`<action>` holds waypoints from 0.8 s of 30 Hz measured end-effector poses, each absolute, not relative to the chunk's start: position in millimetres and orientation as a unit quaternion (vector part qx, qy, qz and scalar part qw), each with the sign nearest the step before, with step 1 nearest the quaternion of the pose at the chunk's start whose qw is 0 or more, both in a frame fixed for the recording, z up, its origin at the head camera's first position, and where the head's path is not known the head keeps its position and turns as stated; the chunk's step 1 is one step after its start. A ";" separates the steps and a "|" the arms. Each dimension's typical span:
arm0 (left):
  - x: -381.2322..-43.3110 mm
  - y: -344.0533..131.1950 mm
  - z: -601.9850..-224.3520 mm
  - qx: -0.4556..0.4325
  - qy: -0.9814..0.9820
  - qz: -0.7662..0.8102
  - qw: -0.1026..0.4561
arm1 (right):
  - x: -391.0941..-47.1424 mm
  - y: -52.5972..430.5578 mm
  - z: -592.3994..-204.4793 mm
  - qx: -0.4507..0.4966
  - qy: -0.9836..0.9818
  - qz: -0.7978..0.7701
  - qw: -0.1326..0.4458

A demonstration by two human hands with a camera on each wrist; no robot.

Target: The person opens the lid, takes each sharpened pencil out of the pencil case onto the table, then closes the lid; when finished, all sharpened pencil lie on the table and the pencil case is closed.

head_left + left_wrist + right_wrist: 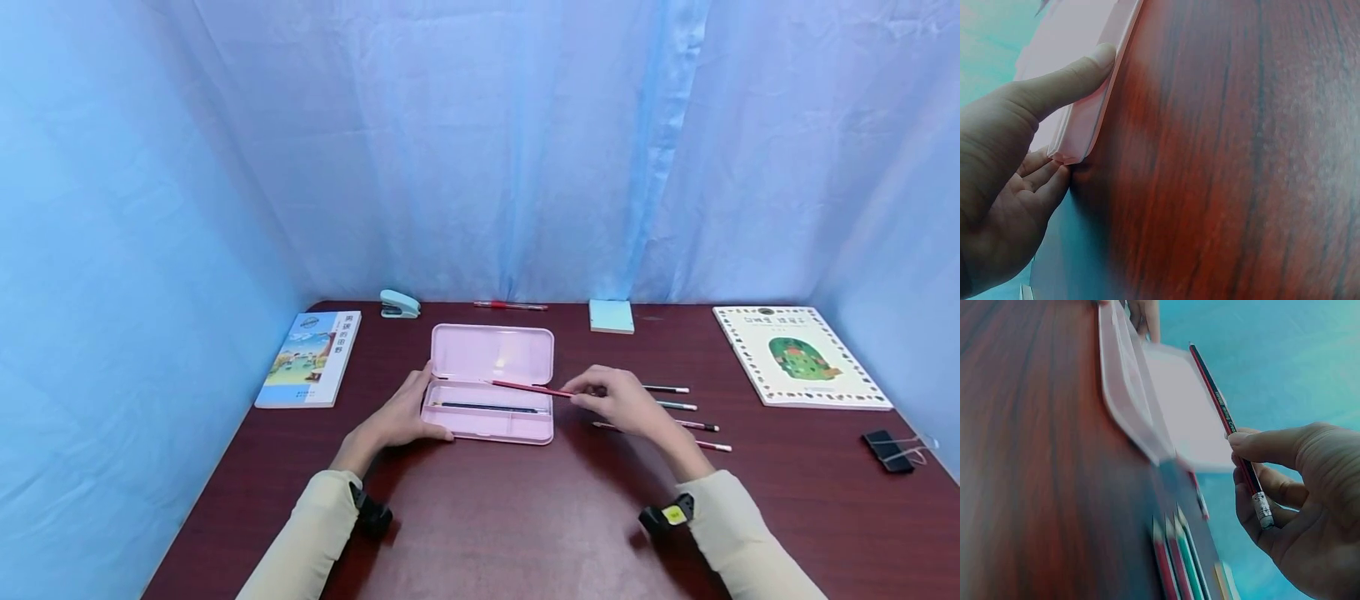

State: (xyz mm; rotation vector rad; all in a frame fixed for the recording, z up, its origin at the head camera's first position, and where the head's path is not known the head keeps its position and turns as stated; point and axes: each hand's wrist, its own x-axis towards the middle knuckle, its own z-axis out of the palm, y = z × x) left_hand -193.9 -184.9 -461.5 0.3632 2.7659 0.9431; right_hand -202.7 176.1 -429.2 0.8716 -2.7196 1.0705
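Observation:
A pink pencil case [492, 352] lies open on the table, its lid tipped back. A dark pencil [487, 407] lies in its long compartment. My left hand [397, 417] grips the case's left end, thumb [1079, 78] along the front side and fingers behind. My right hand [617, 402] pinches a red-and-black pencil [1215, 394] near its eraser end. This pencil is held above the case's right part, its tip pointing left. Under and beside the right hand, several pencils [705, 426] lie on the table, their sharpened tips showing in the right wrist view.
At the back stand a mint stapler [400, 304], a red pen [512, 306] and a pale sticky-note pad [611, 317]. Books lie at the left [309, 360] and right [802, 358]. A black binder clip [888, 452] sits near the right edge. Blue curtains [480, 150] enclose the table.

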 end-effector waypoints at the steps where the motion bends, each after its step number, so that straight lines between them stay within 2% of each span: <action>1: -193.8 -185.0 -461.6 0.124 0.935 0.318 0.097 | -199.8 183.8 -430.0 0.280 -0.894 0.346 0.049; 14: -193.0 -184.9 -462.5 0.123 0.934 0.321 0.096 | -148.0 284.2 -449.3 0.197 -0.932 0.297 0.071; 24: -192.2 -184.7 -461.7 0.132 0.936 0.316 0.086 | -118.9 313.9 -463.2 0.171 -0.939 0.280 0.104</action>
